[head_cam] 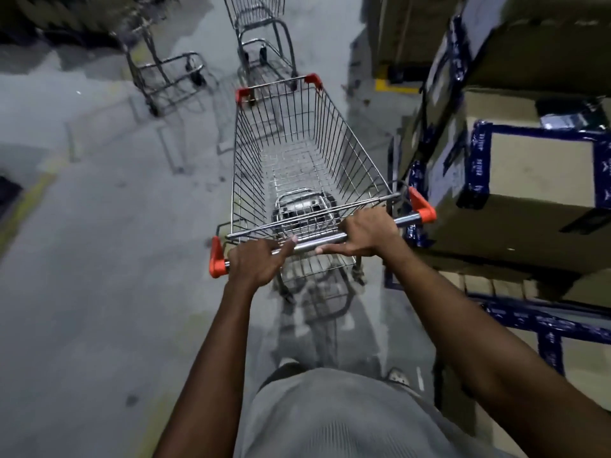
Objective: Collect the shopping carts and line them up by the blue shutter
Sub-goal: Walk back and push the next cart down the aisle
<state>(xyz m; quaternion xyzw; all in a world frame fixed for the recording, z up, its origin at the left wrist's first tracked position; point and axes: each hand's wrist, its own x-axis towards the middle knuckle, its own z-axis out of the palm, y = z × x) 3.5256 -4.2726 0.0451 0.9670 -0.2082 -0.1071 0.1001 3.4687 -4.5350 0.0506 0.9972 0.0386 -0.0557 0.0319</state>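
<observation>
An empty wire shopping cart with orange corner caps stands straight in front of me on the grey concrete floor. My left hand grips the left part of its metal handle bar. My right hand grips the bar further right. Just beyond the cart's nose a second cart stands in line with it, its basket cut off by the top edge. A third cart stands to the left of that one, blurred. No blue shutter is in view.
Stacked cardboard boxes sealed with blue tape rise close along the right side of my cart, on blue racking. Faded yellow lines mark the floor at the left, where open floor stretches. Dark goods fill the far top left.
</observation>
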